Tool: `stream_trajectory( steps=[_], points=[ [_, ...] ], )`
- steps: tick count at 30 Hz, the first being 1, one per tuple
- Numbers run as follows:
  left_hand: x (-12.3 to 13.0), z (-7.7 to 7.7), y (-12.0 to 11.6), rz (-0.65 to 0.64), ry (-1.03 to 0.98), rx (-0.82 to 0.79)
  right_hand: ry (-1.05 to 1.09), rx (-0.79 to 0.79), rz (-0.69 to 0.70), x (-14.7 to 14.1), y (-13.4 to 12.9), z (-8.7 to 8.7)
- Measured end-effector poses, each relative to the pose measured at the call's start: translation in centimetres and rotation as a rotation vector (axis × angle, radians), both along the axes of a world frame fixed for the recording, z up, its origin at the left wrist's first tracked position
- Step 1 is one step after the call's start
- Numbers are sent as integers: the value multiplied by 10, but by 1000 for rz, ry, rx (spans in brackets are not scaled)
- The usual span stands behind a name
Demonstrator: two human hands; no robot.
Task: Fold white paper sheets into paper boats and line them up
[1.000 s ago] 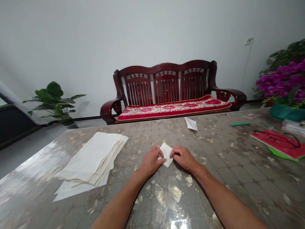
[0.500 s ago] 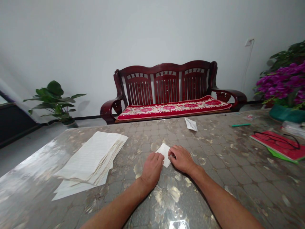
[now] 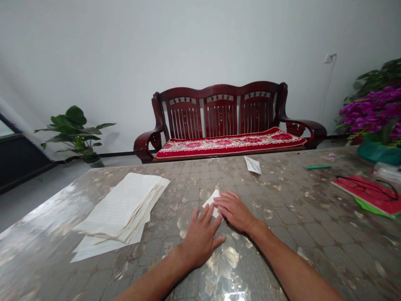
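A small folded piece of white paper [image 3: 210, 200] lies on the patterned table in front of me, partly covered by my fingers. My left hand [image 3: 202, 238] is open, fingers spread, its fingertips at the paper's lower left edge. My right hand [image 3: 233, 210] lies flat over the paper's right side, fingers stretched out to the left. The fingertips of both hands meet at the paper's lower part. Farther back rests another folded paper piece [image 3: 252, 165] with marks on it.
A stack of lined paper sheets [image 3: 122, 205] lies at left. To the right are a green pen [image 3: 318, 167], black-framed glasses [image 3: 380, 193] on a red book [image 3: 354, 186], and a pot of purple flowers [image 3: 376, 110]. A wooden bench [image 3: 219, 90] stands behind the table.
My left hand has opened from a closed grip and moved down slightly. My right hand has gone from a pinch at the paper's edge to lying flat across it.
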State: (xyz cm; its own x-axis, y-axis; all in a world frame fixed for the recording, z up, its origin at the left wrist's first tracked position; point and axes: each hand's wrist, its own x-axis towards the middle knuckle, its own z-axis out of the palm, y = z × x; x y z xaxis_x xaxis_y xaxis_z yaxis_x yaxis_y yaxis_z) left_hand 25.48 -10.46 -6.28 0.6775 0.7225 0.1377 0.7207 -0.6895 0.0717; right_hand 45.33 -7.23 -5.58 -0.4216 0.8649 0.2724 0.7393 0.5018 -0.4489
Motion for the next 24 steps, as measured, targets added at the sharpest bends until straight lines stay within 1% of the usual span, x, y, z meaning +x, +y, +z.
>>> stream_trajectory(
  steps=[1, 3, 7, 11, 16, 20, 24],
  points=[
    [0, 0, 0, 2, -2, -5, -34, -28, 34, -1, 0, 2],
    [1, 0, -1, 8, -3, -15, -99, -82, 59, -4, 0, 5],
    [0, -2, -1, -7, -12, -10, -161, -149, 38, -5, 3, 7],
    [-3, -5, 1, -42, -10, -2, -194, -173, 27, -5, 10, 3],
    [-5, -4, 2, -82, -26, -3, -245, -184, 18, -3, 21, -1],
    [-4, -2, 1, -91, -28, -21, -288, -193, 12, -1, 33, -1],
    [-5, -1, -2, -113, -21, -65, -335, -199, -15, 0, 51, 1]
  ],
)
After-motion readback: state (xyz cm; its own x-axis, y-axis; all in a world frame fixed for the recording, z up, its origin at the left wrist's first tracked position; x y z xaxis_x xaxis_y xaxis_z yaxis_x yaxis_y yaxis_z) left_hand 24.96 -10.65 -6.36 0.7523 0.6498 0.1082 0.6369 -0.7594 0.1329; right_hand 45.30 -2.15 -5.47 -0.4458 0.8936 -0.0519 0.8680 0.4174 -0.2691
